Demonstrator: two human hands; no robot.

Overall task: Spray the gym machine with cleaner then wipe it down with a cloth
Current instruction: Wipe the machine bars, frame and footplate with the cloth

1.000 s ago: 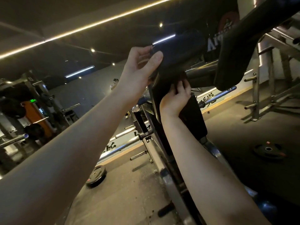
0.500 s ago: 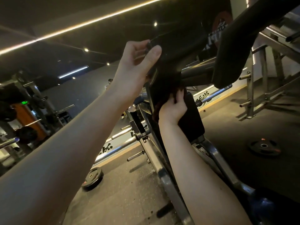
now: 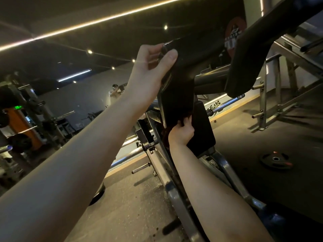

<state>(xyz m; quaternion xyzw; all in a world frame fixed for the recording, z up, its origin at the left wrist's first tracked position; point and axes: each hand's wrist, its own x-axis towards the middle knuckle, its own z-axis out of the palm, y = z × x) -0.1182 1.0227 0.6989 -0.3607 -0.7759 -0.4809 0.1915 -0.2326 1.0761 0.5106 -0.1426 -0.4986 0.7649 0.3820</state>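
Note:
The gym machine has a silver frame (image 3: 176,194) and an upright black pad (image 3: 178,95) in the middle of the dim view. My left hand (image 3: 153,70) pinches the pad's top corner between thumb and fingers. Lower down, my right hand (image 3: 181,131) has its fingers curled round a dark reddish cloth (image 3: 165,135) and holds it against the pad's lower edge. Most of the cloth is hard to tell from the black surface. No spray bottle is in view.
A second black pad (image 3: 202,130) sits right of my right hand, and a thick black padded arm (image 3: 244,63) hangs above. Weight plates (image 3: 276,159) lie on the floor. A barbell (image 3: 225,105) and a steel rack (image 3: 264,102) stand behind. A person (image 3: 113,91) is far back.
My right hand has slid down the pad with the cloth, from its middle to its lower edge. My left hand has kept its hold on the top corner.

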